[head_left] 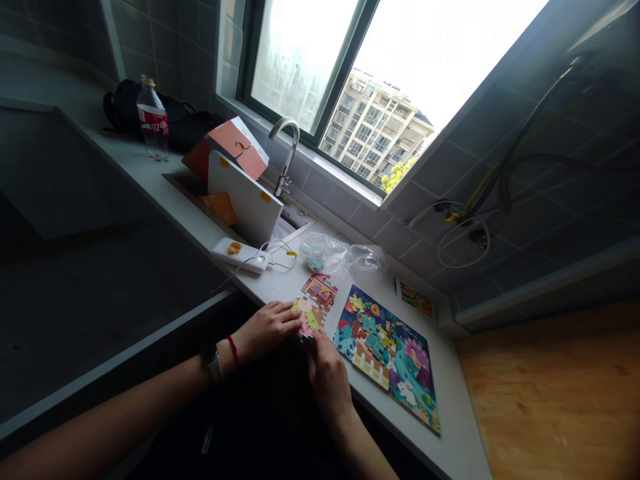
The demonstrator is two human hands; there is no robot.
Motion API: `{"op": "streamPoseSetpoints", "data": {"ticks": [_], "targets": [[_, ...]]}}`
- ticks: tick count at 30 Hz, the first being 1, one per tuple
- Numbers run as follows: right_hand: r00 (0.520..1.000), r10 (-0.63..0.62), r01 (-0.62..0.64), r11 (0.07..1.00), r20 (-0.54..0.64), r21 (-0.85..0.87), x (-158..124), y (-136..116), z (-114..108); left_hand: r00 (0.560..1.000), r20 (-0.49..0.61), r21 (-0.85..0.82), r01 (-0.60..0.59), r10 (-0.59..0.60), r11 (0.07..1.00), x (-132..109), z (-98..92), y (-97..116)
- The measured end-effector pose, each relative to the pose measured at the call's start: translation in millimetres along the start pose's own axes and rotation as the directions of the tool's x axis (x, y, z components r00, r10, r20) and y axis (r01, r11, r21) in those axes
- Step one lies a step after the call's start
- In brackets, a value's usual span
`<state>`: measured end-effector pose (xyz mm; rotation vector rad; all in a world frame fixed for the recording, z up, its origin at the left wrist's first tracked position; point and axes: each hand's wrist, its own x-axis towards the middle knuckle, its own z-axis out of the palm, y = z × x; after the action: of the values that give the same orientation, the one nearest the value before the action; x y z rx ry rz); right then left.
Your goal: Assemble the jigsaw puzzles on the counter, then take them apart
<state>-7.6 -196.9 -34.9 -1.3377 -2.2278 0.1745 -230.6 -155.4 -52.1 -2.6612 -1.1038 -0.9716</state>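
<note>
Near the front edge of the counter, my left hand point(273, 327) holds the left side of a pink and yellow puzzle section point(311, 316), its fingers bent over the rim. Across from it, my right hand point(329, 370) grips the lower right edge of the same section, with the thumb tucked underneath and partly hidden. A red puzzle section point(321, 291) with a house-like picture lies just behind, touching it. To the right is a colourful puzzle board point(417, 360) showing a night scene, with several loose pieces lying on it.
Behind the pieces lies a clear plastic bag point(345, 257). A white power strip point(241, 255) with a cable sits at the front edge. The sink holds boxes and a white board point(245, 197) near the tap point(287, 153). A bottle point(153, 120) stands far left; a picture card point(414, 298) lies by the wall.
</note>
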Motion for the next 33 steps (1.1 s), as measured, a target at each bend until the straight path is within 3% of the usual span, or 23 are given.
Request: {"op": "streamPoseSetpoints", "data": {"ticks": [8,14,21,29,33], "targets": [[0.965,-0.246,0.234,0.965,-0.094,-0.118,-18,5,-4,0.999,-0.044,-0.032,-0.014,0.012,0.999,-2,-2.6,1],[0.944,-0.291,0.287,0.957,-0.153,-0.047,-20,10,-12,0.998,-0.046,-0.039,-0.033,0.031,0.999,-5,-1.9,1],[0.998,0.026,-0.013,0.970,-0.053,0.243,-9,16,-24,0.990,0.098,-0.208,0.124,-0.106,0.970,8,-12.3,0],[0.963,0.223,-0.268,0.844,0.151,0.465,28,22,-51,0.940,0.252,-0.328,0.308,-0.231,0.893,36,-17.5,-16],[0.926,0.306,-0.377,0.748,0.221,0.545,42,30,-59,0.961,0.204,-0.269,0.240,-0.188,0.933,40,-11.2,-21]]}}
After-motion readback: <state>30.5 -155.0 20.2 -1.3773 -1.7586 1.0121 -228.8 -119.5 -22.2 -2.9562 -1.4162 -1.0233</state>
